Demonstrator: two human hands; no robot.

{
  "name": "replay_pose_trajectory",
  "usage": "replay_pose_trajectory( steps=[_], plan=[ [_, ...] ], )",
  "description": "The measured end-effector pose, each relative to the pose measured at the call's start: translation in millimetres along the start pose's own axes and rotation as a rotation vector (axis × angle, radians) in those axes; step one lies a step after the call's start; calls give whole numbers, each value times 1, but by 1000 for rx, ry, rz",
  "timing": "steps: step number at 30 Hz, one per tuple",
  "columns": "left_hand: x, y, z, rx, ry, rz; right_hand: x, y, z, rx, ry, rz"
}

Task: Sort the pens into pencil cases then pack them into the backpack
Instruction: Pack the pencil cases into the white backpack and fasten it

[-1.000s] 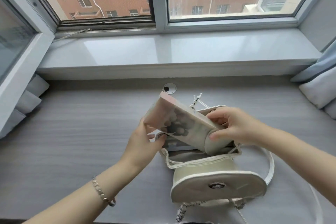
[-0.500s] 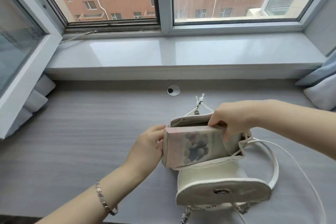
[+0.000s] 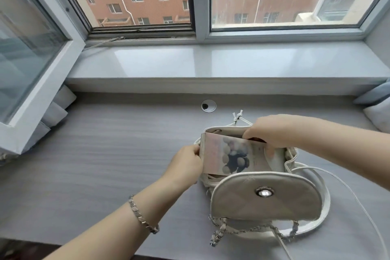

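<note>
A small cream backpack [image 3: 266,196] lies on the grey desk, its round flap folded toward me and its mouth open. A pale pink pencil case [image 3: 230,154] with a dark printed figure lies on its side in that mouth, partly inside. My left hand [image 3: 185,162] grips the case's left end. My right hand [image 3: 272,131] holds its top right edge, fingers reaching into the bag opening. No pens show.
The grey desk [image 3: 105,154] runs left and forward of the bag. A round cable grommet [image 3: 208,105] sits behind the bag. A white sill [image 3: 190,61] rises beyond it. An open window sash [image 3: 31,59] juts in at left. Cushions [image 3: 377,112] lie at right.
The pencil case has come down from a tilted hold above the bag and now lies level in the mouth. Both hands lowered with it.
</note>
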State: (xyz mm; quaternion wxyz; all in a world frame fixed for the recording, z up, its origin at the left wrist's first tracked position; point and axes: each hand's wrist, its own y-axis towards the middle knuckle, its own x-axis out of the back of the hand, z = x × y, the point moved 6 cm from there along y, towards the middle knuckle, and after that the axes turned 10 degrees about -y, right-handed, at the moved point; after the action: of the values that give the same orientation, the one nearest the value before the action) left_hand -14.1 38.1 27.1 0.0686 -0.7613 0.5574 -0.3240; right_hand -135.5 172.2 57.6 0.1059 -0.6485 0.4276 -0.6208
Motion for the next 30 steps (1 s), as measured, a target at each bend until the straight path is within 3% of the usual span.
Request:
replay_pose_trajectory(
  steps=[5,10,14,17,21,24,30],
  plan=[
    [-3,-4,-1,35,-74,-12,-39,-9,21,69,488,-192],
    [-7,-5,0,43,-153,-30,-39,3,40,61,439,-558],
    [-6,-11,-3,35,-120,-21,-17,2,46,109,540,-802],
    [-3,-12,0,59,-125,0,-13,0,45,118,534,-848],
    [-2,-16,4,231,-426,19,-9,-2,41,108,510,-912],
    [1,-11,5,219,-498,-17,-11,1,37,111,531,-893],
    [4,-1,15,185,-217,102,-10,2,33,48,516,-893]
  ],
)
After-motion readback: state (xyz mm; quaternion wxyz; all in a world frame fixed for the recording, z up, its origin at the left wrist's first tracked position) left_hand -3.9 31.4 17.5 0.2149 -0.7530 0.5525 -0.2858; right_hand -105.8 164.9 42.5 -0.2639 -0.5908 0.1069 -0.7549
